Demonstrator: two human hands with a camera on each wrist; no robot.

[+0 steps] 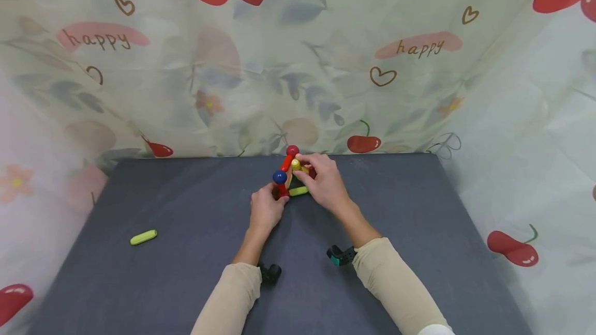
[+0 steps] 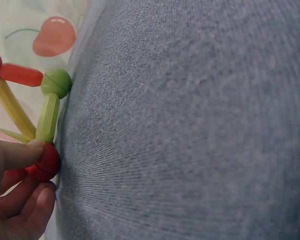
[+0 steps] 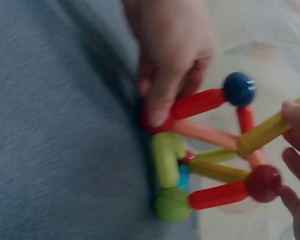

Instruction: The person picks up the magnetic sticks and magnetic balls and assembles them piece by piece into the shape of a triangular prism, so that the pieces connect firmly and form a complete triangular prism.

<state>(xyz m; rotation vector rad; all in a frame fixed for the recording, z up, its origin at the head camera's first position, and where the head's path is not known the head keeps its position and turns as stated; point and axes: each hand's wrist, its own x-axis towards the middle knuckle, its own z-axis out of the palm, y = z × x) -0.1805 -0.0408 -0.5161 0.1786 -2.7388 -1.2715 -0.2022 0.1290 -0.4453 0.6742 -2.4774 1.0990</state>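
Observation:
A frame of coloured rods and balls stands at the table's far side, with a blue ball and a dark red ball on its upper corners. Low on the frame, my left hand pinches a red ball between thumb and fingers. My right hand pinches a yellow rod, whose free end points into the frame's upper part. A finger of that hand is close to the dark red ball. A green ball sits at another lower corner, joined by a red rod.
A loose yellow-green rod lies on the left of the dark grey table. A printed curtain hangs right behind the table's far edge, close to the frame. Dark wrist devices sit at both sleeves.

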